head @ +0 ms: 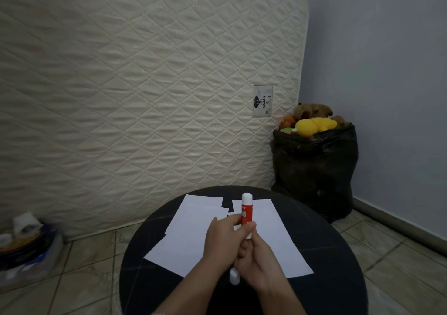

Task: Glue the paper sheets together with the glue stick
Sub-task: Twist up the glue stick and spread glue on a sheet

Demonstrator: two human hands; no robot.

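Observation:
A red glue stick (246, 214) with a white top stands upright above the round black table (338, 278). My left hand (221, 238) grips its body from the left. My right hand (256, 259) wraps around its lower end from the right. A small white piece like a cap (234, 277) pokes out under my hands; which hand holds it I cannot tell. Several white paper sheets lie flat on the table: one at the far left (196, 214), one nearer on the left (176, 254), and a larger one on the right (275, 232), partly hidden by my hands.
A quilted mattress (145, 85) leans upright behind the table. A black bag (314, 169) stuffed with plush toys stands on the floor at the right, by the wall. A pile of clutter (26, 244) lies on the tiled floor at the left.

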